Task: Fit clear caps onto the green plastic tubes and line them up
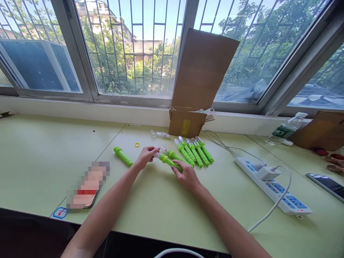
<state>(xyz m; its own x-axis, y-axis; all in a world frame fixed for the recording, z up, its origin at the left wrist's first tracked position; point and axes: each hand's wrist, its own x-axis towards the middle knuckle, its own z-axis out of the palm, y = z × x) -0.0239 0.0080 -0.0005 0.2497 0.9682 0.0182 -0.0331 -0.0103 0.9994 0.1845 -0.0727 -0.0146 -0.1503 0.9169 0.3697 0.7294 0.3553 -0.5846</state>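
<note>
I see two bare forearms reaching over a pale green table point(40, 150) below a barred window. Both hands meet on one green stick-shaped toy point(170, 162), which lies tilted just above the tabletop. My right hand point(186, 176) is wrapped around the toy's lower green handle, fingers closed over it. My left hand point(145, 156) is pinched shut on the toy's far tip, where a small clear cap sits; thumb and fingertips meet there, though I cannot tell how firmly.

Just beyond the grip, to its right, a row of matching green sticks point(194, 151) with clear tips lies side by side, touching one another. One of these sits just behind the held toy. To the left of the grip, a single green handle point(123, 156) lies alone on the table. A small yellow ring point(137, 144) rests just beyond the left hand, and a clear tube point(160, 134) lies farther back.

Behind the row stands an open cardboard box point(186, 121), its flap raised against the window. Well to the right of the grip runs a white power strip point(274, 187) with a plugged charger. Near my left forearm lies a phone point(87, 186), blurred out.
</note>
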